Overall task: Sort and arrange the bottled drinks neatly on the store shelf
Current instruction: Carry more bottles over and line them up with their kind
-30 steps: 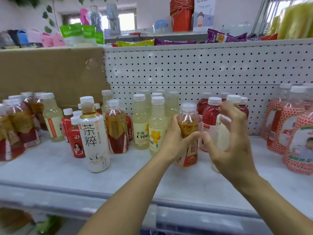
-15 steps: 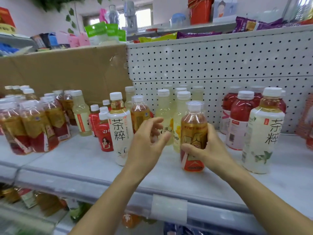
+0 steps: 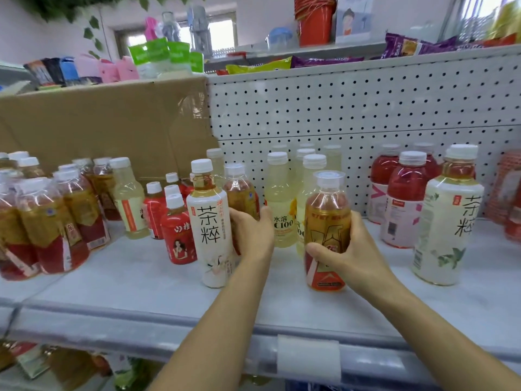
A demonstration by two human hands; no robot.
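- Right hand (image 3: 356,251) wrapped around the lower body of an amber tea bottle (image 3: 327,230), thumb across the red label; bottle upright, its base at or just above the shelf (image 3: 141,283) near the front edge, just right of centre (contact with the shelf impossible to confirm).
- Left hand (image 3: 253,235) closed around a second amber bottle (image 3: 241,190), reaching in behind the tall white-labelled tea bottle (image 3: 210,221), which stands just left of the wrist.
- Likely trouble: forearm or wrist brushing that tall white bottle on the way out and tipping it forward off the shelf edge (tall, narrow, close to the lip).
- Pale yellow bottles (image 3: 279,204) packed just behind and between both hands; a careless lift could knock one into its neighbours.
- Small red bottles (image 3: 177,232) clustered just left of the white one, next in line if it topples sideways.
- Grip on the right bottle low on a smooth label; slipping plausible if swung quickly.
- Matching amber bottles grouped (image 3: 56,215) far left, so a long carry past crowded rows seems likely.
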